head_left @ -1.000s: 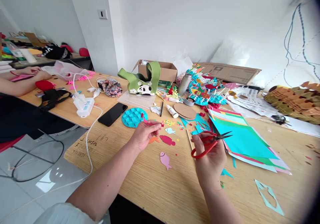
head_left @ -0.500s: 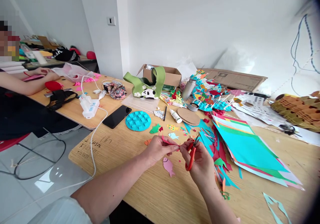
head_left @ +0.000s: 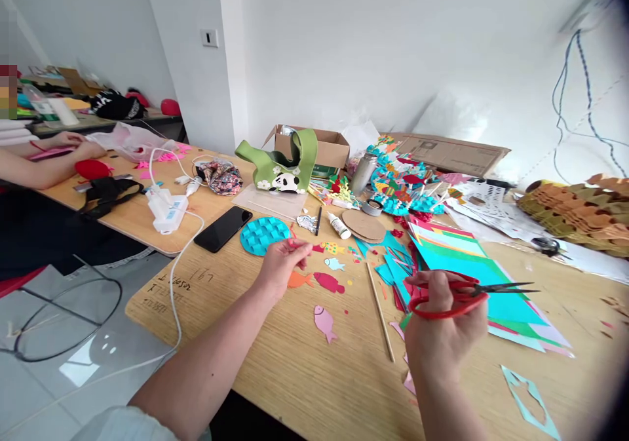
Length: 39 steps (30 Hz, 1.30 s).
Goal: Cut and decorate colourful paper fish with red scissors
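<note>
My left hand (head_left: 282,267) is closed in a pinch just above the table, beside a turquoise woven paper disc (head_left: 265,235). A small bit of red paper shows at its fingertips, mostly hidden. In my right hand (head_left: 445,336) is a pair of red-handled scissors (head_left: 455,295), its dark blades pointing right. Paper fish lie near my left hand: a crimson fish (head_left: 328,282), an orange fish (head_left: 299,279) partly under the hand, a pink fish (head_left: 324,324), a light blue fish (head_left: 335,264) and a yellow spotted fish (head_left: 331,247).
A thin wooden stick (head_left: 380,313) lies between my hands. Coloured paper sheets (head_left: 491,284) and scraps are at right. Behind are a glue bottle (head_left: 339,226), cardboard discs (head_left: 363,225) and a green panda bag (head_left: 282,172). At left are a phone (head_left: 223,229) and a power strip (head_left: 170,213).
My hands have moved apart: the left back and leftward, the right to the right with the scissors, whose blades now point right. The crimson fish and the wooden stick have come into sight.
</note>
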Tool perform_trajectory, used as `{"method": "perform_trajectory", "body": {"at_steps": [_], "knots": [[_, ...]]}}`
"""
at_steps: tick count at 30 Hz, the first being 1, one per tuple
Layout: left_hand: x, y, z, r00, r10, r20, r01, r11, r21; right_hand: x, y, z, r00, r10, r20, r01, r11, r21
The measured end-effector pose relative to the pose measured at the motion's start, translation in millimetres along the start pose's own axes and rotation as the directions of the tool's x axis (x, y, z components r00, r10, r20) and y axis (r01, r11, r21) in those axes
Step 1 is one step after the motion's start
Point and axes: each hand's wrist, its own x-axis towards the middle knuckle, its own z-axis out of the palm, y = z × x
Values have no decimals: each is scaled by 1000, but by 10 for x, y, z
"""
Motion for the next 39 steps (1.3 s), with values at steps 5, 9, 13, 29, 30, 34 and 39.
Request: {"method": "perform_trajectory", "body": {"at_steps": [5, 9, 13, 29, 30, 34, 39], "knots": [[74, 28, -57, 995, 14, -103, -23, 996, -89, 48, 23, 3, 999, 23, -49, -20, 998, 58], [72, 8, -50, 995, 20, -103, -29, 996, -90, 0, 31, 14, 1000, -7, -5, 7, 999, 38], [68, -13, -51, 995, 5, -96, -13, 997, -76, -24, 114, 16, 998, -7, 58, 6, 1000, 24], [-99, -93, 68, 980, -83, 179, 66, 993, 100, -231, 273, 125, 892, 59, 448, -70, 997, 9], [-108, -101, 74, 976, -87, 198, 65, 991, 116, -241, 281, 128, 872, 63, 486, -77, 997, 8], [-147, -131, 106, 962, -95, 257, 56, 986, 155, -277, 326, 137, 785, 76, 615, -103, 995, 8], [-187, -138, 144, 946, -117, 302, 58, 979, 198, -310, 364, 142, 761, 116, 639, -139, 990, -14]]}}
